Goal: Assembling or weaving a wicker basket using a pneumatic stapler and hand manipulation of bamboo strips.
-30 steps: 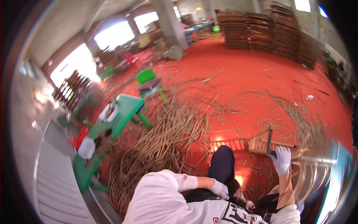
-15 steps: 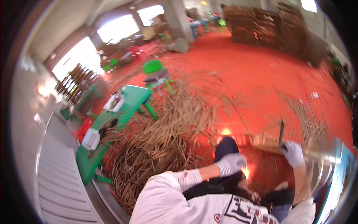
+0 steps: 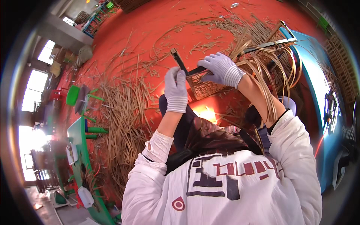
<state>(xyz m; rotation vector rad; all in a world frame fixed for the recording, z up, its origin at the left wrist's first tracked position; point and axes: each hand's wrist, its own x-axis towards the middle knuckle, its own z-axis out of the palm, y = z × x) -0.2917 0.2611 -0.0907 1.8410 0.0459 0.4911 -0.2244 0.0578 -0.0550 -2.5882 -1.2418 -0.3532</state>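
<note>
A partly woven frame [image 3: 204, 87] with a tan wicker panel and dark metal bars lies across in front of my knees. My right hand [image 3: 223, 70], in a striped whitish glove, grips its near-left end, fingers bent over the dark top bar. Just left of it, my left hand [image 3: 175, 90], gloved alike, is raised beside the dark metal leg [image 3: 180, 62] that sticks out from the corner. Its fingers are closed together, and what they pinch, if anything, is hidden. Long loose wicker strands [image 3: 264, 73] arch from the frame beside my right forearm.
Left of me spreads a big heap of wicker strands [image 3: 125, 112] on the red floor [image 3: 150, 22]. A green table [image 3: 80, 138] and a green chair [image 3: 73, 95] stand farther left. A blue surface [image 3: 315, 78] lies at the right, close to the frame's far end.
The view has turned right and downward. My left hand has come up from over my knee to the frame's corner. My right hand has gone from the dark upright bar to the woven end.
</note>
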